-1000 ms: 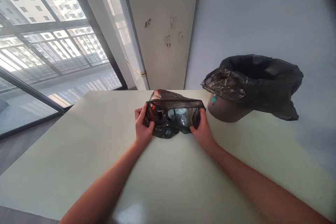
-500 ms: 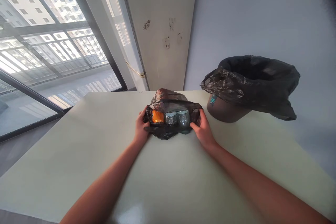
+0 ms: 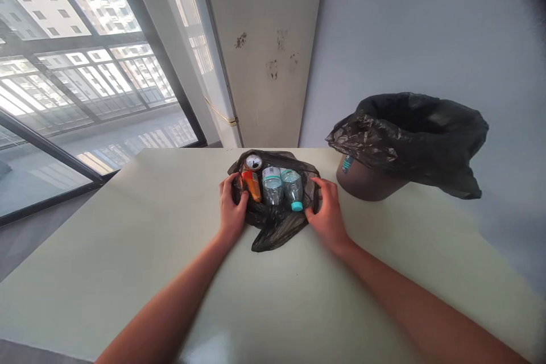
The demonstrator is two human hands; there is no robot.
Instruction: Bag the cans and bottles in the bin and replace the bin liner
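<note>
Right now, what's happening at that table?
A person has both bare hands on an open black plastic bag lying on the table: the left hand at its left side, the right hand at its right. In the bag's mouth lie an orange can and two clear plastic bottles, one with a teal cap. To the right stands a dark bin lined with another black bag.

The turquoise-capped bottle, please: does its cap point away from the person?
No, the turquoise cap is at the near end of the bottle.
</note>
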